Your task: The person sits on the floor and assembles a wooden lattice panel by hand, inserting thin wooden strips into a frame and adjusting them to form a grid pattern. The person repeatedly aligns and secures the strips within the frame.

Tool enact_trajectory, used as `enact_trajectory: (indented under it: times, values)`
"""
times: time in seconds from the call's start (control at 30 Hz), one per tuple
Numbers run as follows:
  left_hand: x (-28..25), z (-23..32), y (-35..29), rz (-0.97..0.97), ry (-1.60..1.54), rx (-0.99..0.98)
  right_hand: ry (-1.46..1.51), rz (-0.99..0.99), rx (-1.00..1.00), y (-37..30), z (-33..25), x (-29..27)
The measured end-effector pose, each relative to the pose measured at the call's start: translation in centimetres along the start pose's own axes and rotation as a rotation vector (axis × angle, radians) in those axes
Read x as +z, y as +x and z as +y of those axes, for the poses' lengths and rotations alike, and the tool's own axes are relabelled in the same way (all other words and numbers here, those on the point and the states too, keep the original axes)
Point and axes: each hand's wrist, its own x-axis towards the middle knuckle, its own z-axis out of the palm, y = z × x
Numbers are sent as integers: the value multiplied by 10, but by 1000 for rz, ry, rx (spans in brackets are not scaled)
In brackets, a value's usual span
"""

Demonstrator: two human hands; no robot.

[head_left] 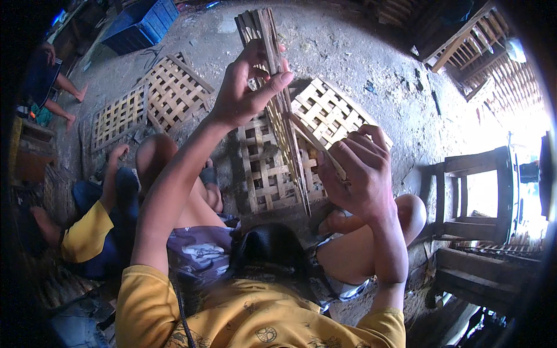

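Note:
My left hand (246, 90) is wrapped around a long bundle of thin wooden strips (284, 124), which slants across the middle of the view. The strips fan apart at the far end and narrow to a point near my feet. My right hand (362, 171) is closed on a narrow brown stick (310, 134), whose far tip reaches the side of the bundle. Beneath the bundle lies a woven slat panel (270, 188). A second, paler woven panel (331, 107) lies partly beyond my right hand.
More woven panels (174, 87) lie on the dusty floor at the left, near a blue plastic crate (142, 26). A person in a yellow sleeve (87, 235) sits close on my left; another person's legs (67, 95) show farther off. A wooden stool (473, 194) stands at the right.

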Motion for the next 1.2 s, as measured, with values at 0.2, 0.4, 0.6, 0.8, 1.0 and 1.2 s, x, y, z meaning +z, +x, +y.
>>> enact_trajectory:
  times: [0.2, 0.4, 0.6, 0.8, 1.0, 1.2]
  values:
    - [0, -1, 1, -7, -6, 14, 15, -33, -3, -1, -2, -1]
    - [1, 0, 1, -28, -28, 15, -27, -8, -23, -3, -2, 1]
    - [3, 6, 1, -44, -112, -46, -20, -10, -13, -3, -2, 0]
    - [3, 8, 0, -95, -78, -3, -40, 32, -14, -1, -6, 3]
    - [7, 10, 0, -91, -108, 9, -99, 1, -6, -2, -9, 3]
    - [25, 14, -11, 29, -60, 4, -247, -46, 22, -10, -19, 29]
